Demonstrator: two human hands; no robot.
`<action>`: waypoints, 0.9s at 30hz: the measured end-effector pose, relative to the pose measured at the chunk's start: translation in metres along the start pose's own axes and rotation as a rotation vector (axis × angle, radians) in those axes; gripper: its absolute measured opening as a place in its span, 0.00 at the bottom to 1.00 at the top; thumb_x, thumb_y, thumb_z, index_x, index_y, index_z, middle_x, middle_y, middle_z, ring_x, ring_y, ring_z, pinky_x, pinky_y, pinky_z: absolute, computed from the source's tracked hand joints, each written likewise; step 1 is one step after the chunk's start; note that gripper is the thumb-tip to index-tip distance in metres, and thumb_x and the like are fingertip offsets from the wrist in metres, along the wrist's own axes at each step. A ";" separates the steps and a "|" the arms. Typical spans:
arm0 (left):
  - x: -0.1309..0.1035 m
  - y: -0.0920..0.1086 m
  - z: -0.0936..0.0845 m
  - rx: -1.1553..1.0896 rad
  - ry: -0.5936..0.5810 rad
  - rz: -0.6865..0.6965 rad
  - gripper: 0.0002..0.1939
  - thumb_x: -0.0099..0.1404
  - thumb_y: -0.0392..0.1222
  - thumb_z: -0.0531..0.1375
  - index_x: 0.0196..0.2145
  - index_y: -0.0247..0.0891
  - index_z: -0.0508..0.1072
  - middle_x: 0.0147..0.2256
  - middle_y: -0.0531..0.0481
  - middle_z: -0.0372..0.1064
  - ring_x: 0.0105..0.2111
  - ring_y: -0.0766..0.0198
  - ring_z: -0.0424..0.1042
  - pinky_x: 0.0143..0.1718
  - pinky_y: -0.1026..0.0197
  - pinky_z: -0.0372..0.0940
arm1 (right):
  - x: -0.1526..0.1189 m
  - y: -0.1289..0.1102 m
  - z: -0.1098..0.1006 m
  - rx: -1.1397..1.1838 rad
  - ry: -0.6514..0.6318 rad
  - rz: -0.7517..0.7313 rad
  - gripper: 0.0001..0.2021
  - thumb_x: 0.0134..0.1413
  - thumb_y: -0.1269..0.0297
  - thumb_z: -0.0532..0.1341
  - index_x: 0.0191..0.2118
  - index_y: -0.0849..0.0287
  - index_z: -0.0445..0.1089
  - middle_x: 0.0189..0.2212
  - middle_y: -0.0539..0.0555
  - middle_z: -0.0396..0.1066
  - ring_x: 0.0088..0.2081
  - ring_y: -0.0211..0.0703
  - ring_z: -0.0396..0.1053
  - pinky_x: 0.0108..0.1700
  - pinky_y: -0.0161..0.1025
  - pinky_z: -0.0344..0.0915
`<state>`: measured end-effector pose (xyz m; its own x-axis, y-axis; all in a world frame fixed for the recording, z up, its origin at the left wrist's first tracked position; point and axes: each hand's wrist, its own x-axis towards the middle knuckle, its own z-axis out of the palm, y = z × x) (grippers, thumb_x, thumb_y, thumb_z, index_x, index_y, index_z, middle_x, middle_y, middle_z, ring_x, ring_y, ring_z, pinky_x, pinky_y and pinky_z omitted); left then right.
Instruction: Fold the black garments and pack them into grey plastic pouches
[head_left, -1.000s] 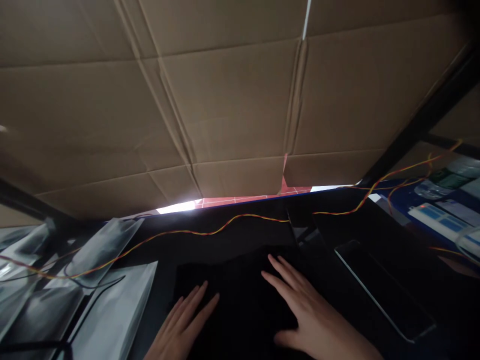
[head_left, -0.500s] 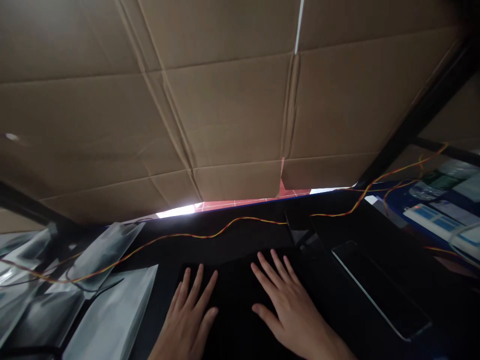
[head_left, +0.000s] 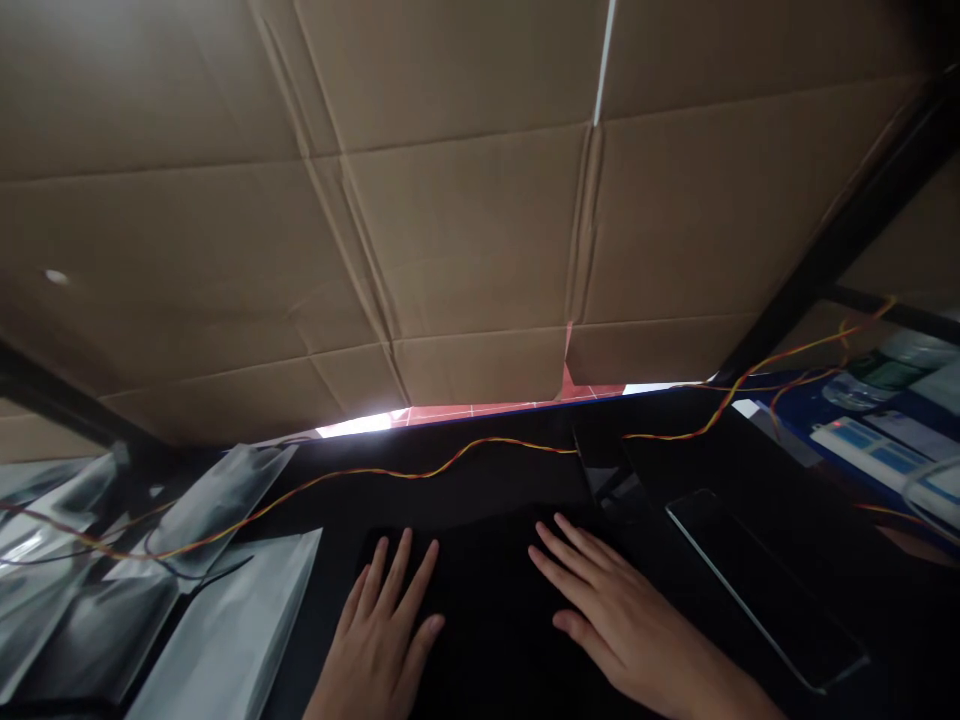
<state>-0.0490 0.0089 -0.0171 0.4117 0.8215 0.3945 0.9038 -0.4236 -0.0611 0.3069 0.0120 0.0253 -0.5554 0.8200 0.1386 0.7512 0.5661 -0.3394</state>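
Note:
My left hand (head_left: 384, 628) lies palm down with its fingers spread, on what looks like a black cloth or sheet (head_left: 480, 600) spread over the dark table. Farther right, my right hand (head_left: 622, 615) also rests flat on the black surface, fingers stretched out and thumb apart. Neither hand holds anything. The outline of the black piece is hard to make out in the low light. Beside my left hand lie clear plastic bags (head_left: 232, 625). A dark, phone-like flat slab (head_left: 765, 590) with a pale edge lies to the right of my right hand.
Cardboard panels (head_left: 465, 230) stand behind the table. A red and yellow twisted wire (head_left: 450, 462) runs across the back. A small dark glossy object (head_left: 604, 470) sits near it. At the right are a plastic bottle (head_left: 862, 385) and a white-blue box (head_left: 870, 445).
My right hand has slid to the right across the black surface, its fingers now angled more to the left. My left hand has stayed nearly in place. The view has shifted slightly.

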 end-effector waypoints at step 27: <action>-0.043 -0.054 -0.034 -0.034 -0.070 0.223 0.32 0.75 0.61 0.60 0.73 0.59 0.67 0.69 0.51 0.72 0.64 0.44 0.75 0.58 0.43 0.75 | -0.037 0.000 -0.003 -0.085 0.271 0.058 0.17 0.70 0.61 0.65 0.61 0.41 0.76 0.69 0.51 0.72 0.62 0.60 0.76 0.54 0.56 0.81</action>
<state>-0.1195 -0.0162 0.0003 0.6092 0.7299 0.3100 0.7854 -0.6094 -0.1087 0.3292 -0.0181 0.0231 -0.4031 0.8376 0.3687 0.8126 0.5129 -0.2768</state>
